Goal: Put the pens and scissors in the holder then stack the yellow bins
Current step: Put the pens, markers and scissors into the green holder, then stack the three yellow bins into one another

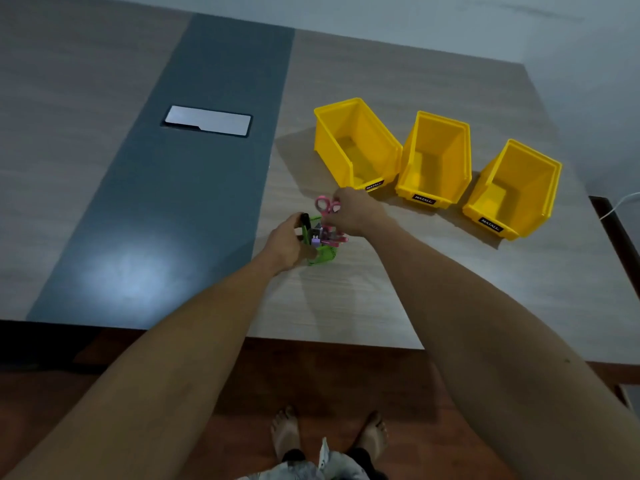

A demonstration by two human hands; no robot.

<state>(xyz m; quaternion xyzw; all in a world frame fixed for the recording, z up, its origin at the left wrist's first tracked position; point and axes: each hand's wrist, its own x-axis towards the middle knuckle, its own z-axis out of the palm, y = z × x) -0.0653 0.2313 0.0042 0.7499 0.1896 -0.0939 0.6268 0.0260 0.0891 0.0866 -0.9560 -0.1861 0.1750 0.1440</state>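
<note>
A green mesh holder [323, 253] stands on the wooden table with several pens sticking out of it. My left hand [289, 242] grips the holder's left side, with a black pen against its fingers. My right hand [353, 212] holds pink-handled scissors [326, 205] above the holder, handles up, blades pointing down into it. Three empty yellow bins stand apart in a row behind: left bin [356, 143], middle bin [434, 157], right bin [516, 188].
A dark grey strip runs down the table [398, 299] with a silver hatch cover [207, 120] set in it. The table's near edge lies just in front of my bare feet. A dark chair edge and a white cable show at far right.
</note>
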